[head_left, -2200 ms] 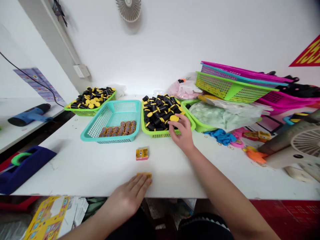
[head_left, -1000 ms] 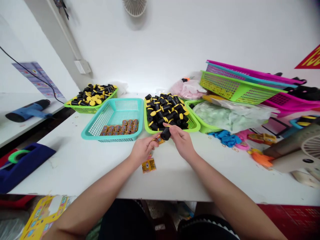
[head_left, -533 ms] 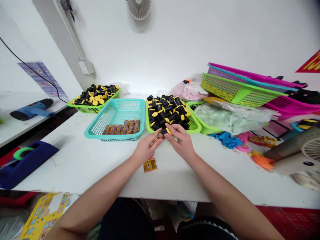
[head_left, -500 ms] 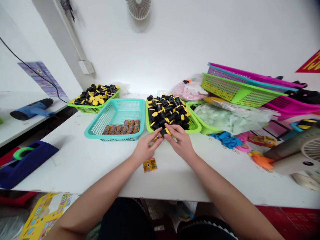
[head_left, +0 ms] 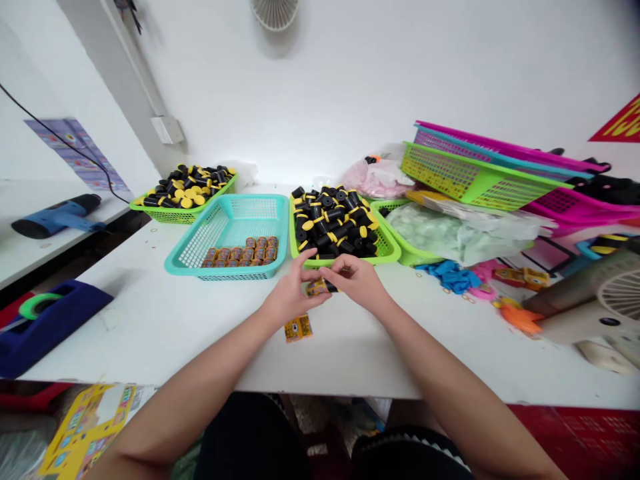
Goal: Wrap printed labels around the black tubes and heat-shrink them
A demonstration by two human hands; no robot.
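Observation:
Between my hands is a small black cylinder with an orange printed wrapper around part of it. My left hand grips the wrapped part between thumb and fingers. My right hand is closed at the cylinder's dark end, its fingertips bent together; part of the cylinder is hidden behind them. Flat orange printed wrappers lie on the white table just below my left hand. Behind my hands stands a green basket heaped with black and yellow cylinders. Left of it, a turquoise basket holds several orange wrapped pieces.
Another green basket of cylinders stands back left. A blue tape dispenser and a heat gun are at the left. Stacked baskets, plastic bags, blue scraps and a beige fan occupy the right.
My right hand has drawn its fingers in at the cylinder's end, and the yellow end seen before is now hidden. The wrapped part shows more clearly in my left hand. The view has shifted slightly.

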